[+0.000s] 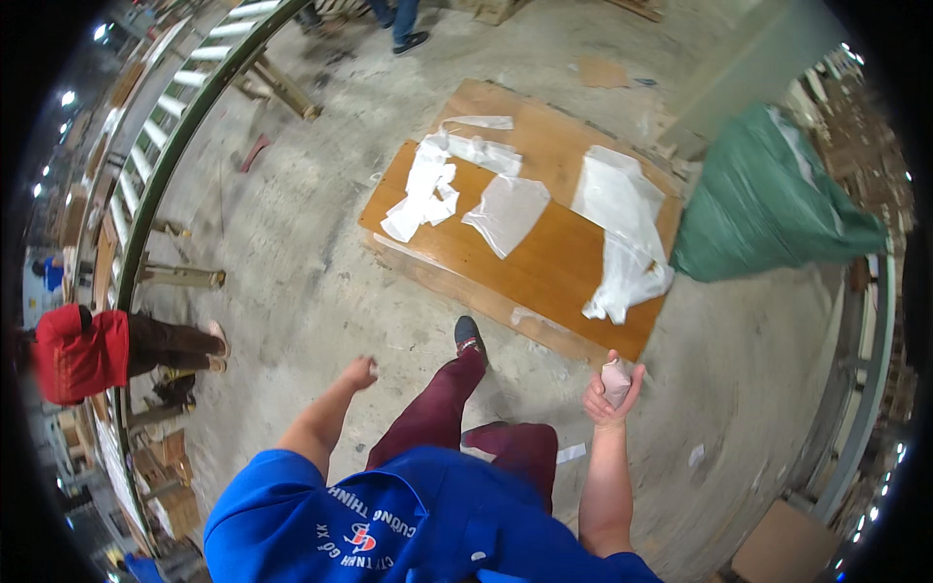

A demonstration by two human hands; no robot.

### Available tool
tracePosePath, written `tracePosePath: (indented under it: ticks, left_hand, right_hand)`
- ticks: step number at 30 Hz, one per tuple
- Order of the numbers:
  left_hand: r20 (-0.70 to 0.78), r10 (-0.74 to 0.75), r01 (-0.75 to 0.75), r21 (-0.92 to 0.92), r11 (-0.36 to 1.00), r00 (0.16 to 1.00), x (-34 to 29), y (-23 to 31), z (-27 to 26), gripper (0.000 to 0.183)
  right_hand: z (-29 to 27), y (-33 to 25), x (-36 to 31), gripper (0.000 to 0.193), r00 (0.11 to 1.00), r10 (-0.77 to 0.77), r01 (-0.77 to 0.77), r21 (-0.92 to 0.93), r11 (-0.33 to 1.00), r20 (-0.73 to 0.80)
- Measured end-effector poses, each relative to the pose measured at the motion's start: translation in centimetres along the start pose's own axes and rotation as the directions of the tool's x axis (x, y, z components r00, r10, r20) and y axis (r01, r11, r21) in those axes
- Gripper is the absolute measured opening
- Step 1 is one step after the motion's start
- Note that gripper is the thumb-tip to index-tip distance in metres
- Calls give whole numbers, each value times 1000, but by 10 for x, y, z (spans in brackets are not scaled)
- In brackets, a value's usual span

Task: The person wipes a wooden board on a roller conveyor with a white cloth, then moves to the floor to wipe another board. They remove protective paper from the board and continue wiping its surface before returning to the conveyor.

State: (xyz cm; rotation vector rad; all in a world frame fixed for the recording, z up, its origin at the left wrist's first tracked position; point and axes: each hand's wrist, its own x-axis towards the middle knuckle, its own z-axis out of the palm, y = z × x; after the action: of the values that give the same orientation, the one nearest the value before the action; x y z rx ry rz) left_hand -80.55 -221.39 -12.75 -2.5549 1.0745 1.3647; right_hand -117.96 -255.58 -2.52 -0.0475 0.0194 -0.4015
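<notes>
My right hand [609, 396] is wrapped round a small pale pinkish-white bundle [615, 383], its exact kind unclear; the thumb and a finger reach up beside it. This hand is near the front right corner of a low wooden platform [544, 242]. Away to the left, my left hand [360, 373] hangs over the concrete floor with its fingers curled in, and nothing shows in it. White plastic sheets lie on the platform: a crumpled one [424, 189] at left, a flat one [507, 214] in the middle and a long one [624, 228] at right.
A big green sack [768, 199] stands against the platform's right side, near a pillar [748, 68]. Along the left curves a roller conveyor [146, 175], with a person in red [83, 352] beside it. Another person's legs [400, 24] show at the top. Scraps [571, 453] litter the floor.
</notes>
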Motion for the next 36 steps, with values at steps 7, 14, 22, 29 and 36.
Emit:
tracePosePath:
  ticks: [7,14,22,29,36]
  left_hand:
    - [-352,-151,37,-309,950,924,228,36,-48,51]
    - [-512,-184,38,-283,958,839,426,42,-54,58]
    - [-595,-538,380,-381,843,596,569,8,-95,94]
    - [-515,-540,437,-317,842,666,597,-3,-109,60]
    - [-735,-323,-131,-487,864,597,603,35,-76,21]
  right_hand:
    - [-154,-50,103,65,985,114,-108,54,993,-127]
    - [-333,-112,157,63,981,105,-99,43,994,-165]
    - [-493,-133,188,63,1000,0,-1,48,999,20]
    - [-528,-140,200,62,987,-51,52,-4,999,154]
    - [-525,-143,209,61,997,-34,32,26,999,76]
